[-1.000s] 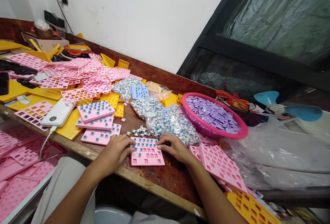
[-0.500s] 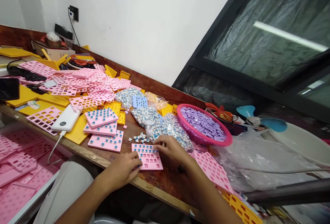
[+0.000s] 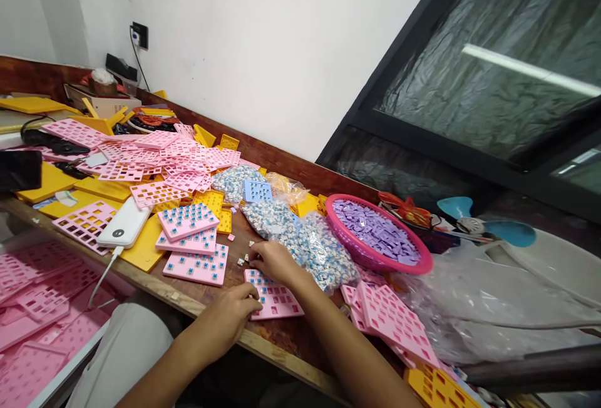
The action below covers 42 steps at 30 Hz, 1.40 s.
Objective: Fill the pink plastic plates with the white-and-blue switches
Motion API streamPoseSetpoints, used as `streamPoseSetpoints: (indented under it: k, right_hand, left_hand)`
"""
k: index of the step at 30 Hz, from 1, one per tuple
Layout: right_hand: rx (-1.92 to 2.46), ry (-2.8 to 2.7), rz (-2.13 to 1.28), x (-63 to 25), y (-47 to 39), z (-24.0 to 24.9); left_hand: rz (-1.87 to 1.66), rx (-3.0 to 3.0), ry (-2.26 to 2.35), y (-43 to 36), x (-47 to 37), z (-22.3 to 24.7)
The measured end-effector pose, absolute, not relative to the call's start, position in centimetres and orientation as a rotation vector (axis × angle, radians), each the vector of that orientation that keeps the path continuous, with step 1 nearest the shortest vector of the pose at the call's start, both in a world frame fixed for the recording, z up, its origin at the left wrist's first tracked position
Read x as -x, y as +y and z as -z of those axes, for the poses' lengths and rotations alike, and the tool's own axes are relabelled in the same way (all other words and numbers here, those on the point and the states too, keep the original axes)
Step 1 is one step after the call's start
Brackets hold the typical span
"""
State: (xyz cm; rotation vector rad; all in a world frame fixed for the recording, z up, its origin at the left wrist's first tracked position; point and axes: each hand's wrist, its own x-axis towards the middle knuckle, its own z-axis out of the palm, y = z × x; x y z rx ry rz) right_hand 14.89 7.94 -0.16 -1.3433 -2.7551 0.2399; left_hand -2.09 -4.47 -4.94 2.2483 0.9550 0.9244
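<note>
Head view: pink board flat on table, nr front edge. L hand at board's L edge, fingers curled; grip unclear. R hand over far edge, fingers bent down by loose switches; can't tell if pinching. R hand hides board's upper R; forearms cut off.

1. No text, brand, number or sign could be read with certainty.
2. Power bank: The round dark display on its top face carried small light marks. These were too small to read.
3. Plug: The face bore a blue mark. Its form could not be resolved.
4. Slip: Pale colouring showed on the surface. Any print on it was too small to make out.
</note>
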Motion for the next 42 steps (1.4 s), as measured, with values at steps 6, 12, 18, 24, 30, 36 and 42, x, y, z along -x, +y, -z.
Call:
streamPoseSetpoints:
  k: [6, 12, 18, 24, 30, 36, 42]
  right_hand:
    - [1.064, -2.477, -0.57, -17.8, 6.9, 0.0]
    - [1.035, -2.39, -0.737, -21.5, 2.9, -0.3]
    - [1.06, -2.38, -0.714, -22.2, 0.6, 0.9]
    - [1.035, -2.321, -0.696, -21.9, 0.5, 1.7]
    - [1.156, -2.196, -0.713, -21.9, 0.4, 2.4]
    - [1.084, -2.241, -0.657, -22.1, 0.3, 2.5]
    - [1.039, -2.342, -0.51, -22.4, 0.5, 2.9]
  left_hand:
    - [-0.912, -2.292, 1.032, -4.8, 1.7, 4.5]
    - [-0.959, -2.264, 1.073, -4.9, 1.5, 4.6]
    - [-0.936, -2.413, 1.158, -5.3, 1.0, 4.7]
    - [-0.969, -2.37, 1.168, -5.5, 0.6, 4.9]
    - [-0.915, -2.299, 1.177, -5.4, 0.5, 4.6]
    - [-0.888, -2.275, 1.162, -4.9, 0.8, 4.1]
    - [-0.838, -2.337, 1.186, -4.9, 0.6, 4.0]
